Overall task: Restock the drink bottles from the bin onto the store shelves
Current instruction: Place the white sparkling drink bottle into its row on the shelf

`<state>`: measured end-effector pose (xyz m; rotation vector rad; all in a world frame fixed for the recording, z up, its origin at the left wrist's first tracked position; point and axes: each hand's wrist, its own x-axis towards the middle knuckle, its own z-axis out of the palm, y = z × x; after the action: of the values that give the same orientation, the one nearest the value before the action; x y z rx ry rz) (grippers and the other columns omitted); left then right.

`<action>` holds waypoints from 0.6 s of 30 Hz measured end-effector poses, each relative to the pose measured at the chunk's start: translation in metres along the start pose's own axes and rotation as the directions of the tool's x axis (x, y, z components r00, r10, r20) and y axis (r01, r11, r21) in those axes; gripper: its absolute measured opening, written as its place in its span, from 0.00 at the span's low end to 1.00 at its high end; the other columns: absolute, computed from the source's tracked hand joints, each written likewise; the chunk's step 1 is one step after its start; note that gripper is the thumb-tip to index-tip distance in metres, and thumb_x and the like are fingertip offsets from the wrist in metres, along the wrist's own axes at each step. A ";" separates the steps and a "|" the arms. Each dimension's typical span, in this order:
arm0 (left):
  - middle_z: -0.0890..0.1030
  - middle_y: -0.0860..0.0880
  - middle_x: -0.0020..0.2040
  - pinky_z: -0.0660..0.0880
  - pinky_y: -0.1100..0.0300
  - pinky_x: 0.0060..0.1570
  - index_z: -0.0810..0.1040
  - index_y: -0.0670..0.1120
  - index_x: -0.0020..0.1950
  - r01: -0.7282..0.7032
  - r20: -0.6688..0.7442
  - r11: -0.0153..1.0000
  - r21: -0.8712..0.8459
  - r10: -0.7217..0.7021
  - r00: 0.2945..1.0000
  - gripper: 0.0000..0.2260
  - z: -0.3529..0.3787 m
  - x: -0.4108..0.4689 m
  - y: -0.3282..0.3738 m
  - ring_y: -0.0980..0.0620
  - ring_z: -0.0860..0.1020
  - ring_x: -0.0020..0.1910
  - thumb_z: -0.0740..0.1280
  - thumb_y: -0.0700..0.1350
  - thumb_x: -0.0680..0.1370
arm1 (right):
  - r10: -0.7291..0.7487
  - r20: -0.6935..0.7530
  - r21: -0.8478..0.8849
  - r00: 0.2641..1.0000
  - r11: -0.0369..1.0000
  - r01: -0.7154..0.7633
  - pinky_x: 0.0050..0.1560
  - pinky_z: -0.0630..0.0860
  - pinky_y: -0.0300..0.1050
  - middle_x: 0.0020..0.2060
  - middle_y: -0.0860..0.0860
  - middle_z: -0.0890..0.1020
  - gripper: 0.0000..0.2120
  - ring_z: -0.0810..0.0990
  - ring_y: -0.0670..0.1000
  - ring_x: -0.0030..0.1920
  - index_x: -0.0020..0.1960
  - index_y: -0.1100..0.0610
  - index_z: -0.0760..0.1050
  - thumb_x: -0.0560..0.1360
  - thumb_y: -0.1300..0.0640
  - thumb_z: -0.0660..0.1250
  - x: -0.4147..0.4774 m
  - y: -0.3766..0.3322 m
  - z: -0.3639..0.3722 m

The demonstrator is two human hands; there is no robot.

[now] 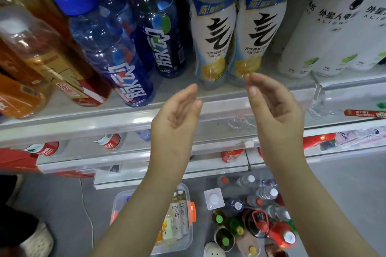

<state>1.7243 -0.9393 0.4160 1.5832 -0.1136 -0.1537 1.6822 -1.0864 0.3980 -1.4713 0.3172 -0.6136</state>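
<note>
**At the shelf front: both hands empty, the next bottle to be fetched**

At 12 o'clock, on the white metal shelf [104, 119], two clear plastic bottles with white-and-yellow lemon labels [213, 33] are seen standing upright side by side, just behind the front lip. The left hand [177, 110] and the right hand [273, 106] are held up just short of them, palms turned toward each other and fingers straight to loosely bent. Nothing is gripped by either hand. The right fingertips [248, 77] are seen against the base of the right-hand lemon bottle, but contact cannot be told.

The stock to be shelved is found low in the view. The clear plastic bin with orange clips [123, 196] lies on the grey floor at 6 o'clock, partly hidden by the left forearm, and pale tea bottles with light labels [177, 215] are seen inside it. A cluster of loose mixed bottles [257, 215] is gathered at 3 o'clock from the bin.

With both hands free, the step in hand is judged to be a reach down for the next bottle. It is best taken by the body rather than the cap and carried upright. It should be set into the row of its own kind, with the label faced forward. The dark blue bottles with blue caps [108, 48] at 10 o'clock lean in this view, so neighbours should not be nudged.
</note>
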 end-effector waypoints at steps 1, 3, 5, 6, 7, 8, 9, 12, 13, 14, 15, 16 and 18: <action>0.81 0.58 0.59 0.73 0.67 0.61 0.78 0.50 0.63 0.017 0.007 1.000 0.001 -0.017 1.000 0.13 -0.006 -0.005 -0.003 0.65 0.78 0.58 0.67 0.40 0.78 | 0.012 0.019 0.016 1.000 1.000 -0.013 0.62 0.76 0.41 0.57 0.49 0.83 0.11 0.80 0.47 0.60 0.61 0.54 0.77 0.79 0.61 0.66 -0.006 0.001 0.004; 0.81 0.56 0.60 0.72 0.62 0.64 0.78 0.49 0.63 0.042 0.021 0.999 0.027 -0.042 0.999 0.14 -0.021 -0.015 -0.010 0.64 0.78 0.59 0.67 0.40 0.79 | 0.051 0.060 0.047 0.997 0.997 -0.054 0.63 0.76 0.45 0.57 0.49 0.84 0.11 0.80 0.48 0.61 0.60 0.53 0.78 0.79 0.58 0.66 -0.020 0.004 0.014; 0.81 0.56 0.61 0.72 0.58 0.66 0.78 0.48 0.64 0.087 0.027 0.995 0.047 -0.089 0.996 0.14 -0.040 -0.024 -0.019 0.62 0.78 0.60 0.67 0.41 0.79 | 0.106 0.092 0.073 0.990 0.991 -0.113 0.64 0.76 0.47 0.57 0.50 0.84 0.13 0.80 0.49 0.61 0.61 0.54 0.78 0.78 0.55 0.65 -0.038 0.010 0.026; 0.81 0.56 0.60 0.72 0.56 0.66 0.78 0.49 0.64 0.117 0.017 0.992 0.049 -0.118 0.993 0.14 -0.052 -0.029 -0.025 0.61 0.78 0.60 0.67 0.41 0.79 | 0.135 0.107 0.085 0.985 0.986 -0.145 0.64 0.76 0.47 0.57 0.50 0.84 0.14 0.80 0.49 0.61 0.61 0.55 0.78 0.77 0.54 0.65 -0.048 0.014 0.032; 0.82 0.56 0.60 0.72 0.55 0.66 0.79 0.49 0.63 0.150 0.003 0.988 0.043 -0.150 0.989 0.13 -0.064 -0.034 -0.031 0.61 0.78 0.60 0.67 0.41 0.78 | 0.170 0.123 0.092 0.978 0.979 -0.182 0.64 0.76 0.48 0.57 0.50 0.84 0.14 0.81 0.49 0.61 0.61 0.55 0.78 0.77 0.53 0.64 -0.058 0.018 0.038; 0.82 0.56 0.59 0.72 0.53 0.66 0.79 0.51 0.61 0.188 -0.016 0.982 0.030 -0.188 0.982 0.12 -0.078 -0.039 -0.038 0.60 0.79 0.59 0.67 0.41 0.78 | 0.216 0.139 0.087 0.966 0.969 -0.229 0.64 0.76 0.47 0.56 0.50 0.84 0.15 0.81 0.49 0.61 0.60 0.55 0.78 0.76 0.52 0.64 -0.069 0.023 0.044; 0.82 0.56 0.58 0.72 0.52 0.66 0.80 0.51 0.59 0.229 -0.033 0.973 0.018 -0.228 0.973 0.12 -0.093 -0.047 -0.044 0.58 0.79 0.59 0.67 0.41 0.78 | 0.268 0.155 0.075 0.951 0.957 -0.282 0.63 0.77 0.47 0.56 0.50 0.84 0.16 0.81 0.49 0.60 0.60 0.55 0.78 0.76 0.50 0.64 -0.082 0.028 0.051; 0.83 0.56 0.57 0.73 0.51 0.65 0.79 0.53 0.59 0.330 -0.066 0.944 0.024 -0.328 0.942 0.11 -0.144 -0.070 -0.066 0.55 0.80 0.59 0.67 0.43 0.78 | 0.393 0.210 0.017 0.895 0.914 -0.405 0.60 0.77 0.43 0.54 0.50 0.85 0.15 0.82 0.49 0.57 0.60 0.54 0.78 0.76 0.49 0.65 -0.121 0.045 0.070; 0.83 0.56 0.57 0.73 0.51 0.65 0.79 0.53 0.59 0.360 -0.088 0.933 0.026 -0.357 0.930 0.11 -0.164 -0.080 -0.074 0.55 0.80 0.59 0.67 0.44 0.77 | 0.434 0.225 -0.004 0.872 0.896 -0.444 0.59 0.77 0.43 0.54 0.50 0.85 0.14 0.82 0.49 0.57 0.59 0.53 0.79 0.77 0.48 0.66 -0.137 0.052 0.079; 0.83 0.56 0.56 0.73 0.50 0.65 0.80 0.54 0.58 0.387 -0.114 0.922 0.033 -0.381 0.917 0.11 -0.184 -0.091 -0.083 0.54 0.79 0.60 0.67 0.44 0.77 | 0.471 0.234 -0.030 0.851 0.878 -0.478 0.58 0.77 0.41 0.54 0.49 0.85 0.14 0.82 0.48 0.57 0.59 0.52 0.79 0.76 0.48 0.67 -0.153 0.058 0.089; 0.83 0.56 0.56 0.72 0.50 0.66 0.80 0.54 0.58 0.413 -0.144 0.910 0.036 -0.404 0.903 0.11 -0.204 -0.102 -0.092 0.54 0.79 0.60 0.67 0.44 0.77 | 0.505 0.239 -0.052 0.829 0.859 -0.509 0.58 0.77 0.41 0.54 0.49 0.85 0.13 0.82 0.49 0.57 0.58 0.52 0.79 0.76 0.48 0.67 -0.169 0.064 0.097; 0.83 0.56 0.57 0.72 0.49 0.66 0.80 0.54 0.58 0.439 -0.168 0.898 0.036 -0.428 0.888 0.10 -0.223 -0.114 -0.100 0.54 0.79 0.60 0.67 0.44 0.77 | 0.533 0.240 -0.074 0.811 0.843 -0.532 0.58 0.77 0.41 0.54 0.49 0.85 0.13 0.82 0.49 0.57 0.57 0.51 0.80 0.76 0.47 0.68 -0.184 0.071 0.106; 0.82 0.55 0.58 0.72 0.49 0.66 0.80 0.56 0.57 0.487 -0.208 0.872 0.051 -0.467 0.859 0.10 -0.257 -0.137 -0.115 0.55 0.80 0.59 0.67 0.45 0.78 | 0.589 0.240 -0.101 0.772 0.806 -0.583 0.57 0.77 0.42 0.55 0.51 0.84 0.09 0.82 0.49 0.56 0.54 0.50 0.81 0.75 0.49 0.69 -0.212 0.082 0.125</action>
<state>1.6303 -0.6605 0.3083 1.6956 0.4359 -0.3886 1.5954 -0.8651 0.2944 -1.3523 0.5494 0.0955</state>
